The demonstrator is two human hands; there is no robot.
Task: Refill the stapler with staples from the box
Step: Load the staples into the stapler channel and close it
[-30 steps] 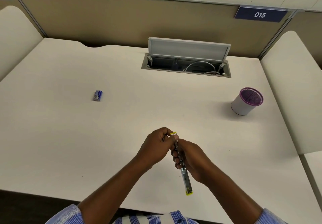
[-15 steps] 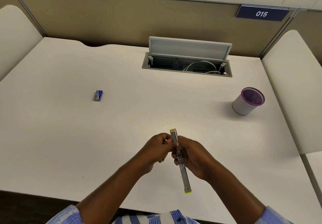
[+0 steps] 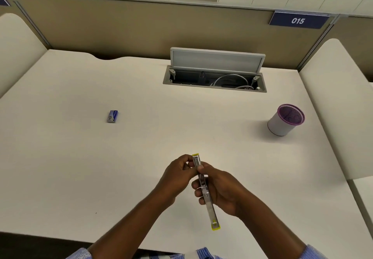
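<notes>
Hands first, from the head view: the right hand (image 3: 222,190) is curled round the middle of the stapler (image 3: 210,208). The left hand (image 3: 177,175) pinches at its far part, just below the yellow tip. The stapler is swung open into one long line and held above the desk (image 3: 80,168), near the front edge.

I judge the opening step done and the loading in hand. Whether the left fingers hold a strip of staples, or whether any sit in the channel, I cannot tell. Closing the stapler is not yet done.

The box (image 3: 112,116) lies well apart to the left, farther back on the desk, with bare desktop between it and the hands. A pen cup (image 3: 285,120) stands well off to the right, and the open cable hatch (image 3: 215,78) sits at the back, both out of the way. The near yellow end hangs close to the desk's front edge, so anything dropped there could fall to the floor.
</notes>
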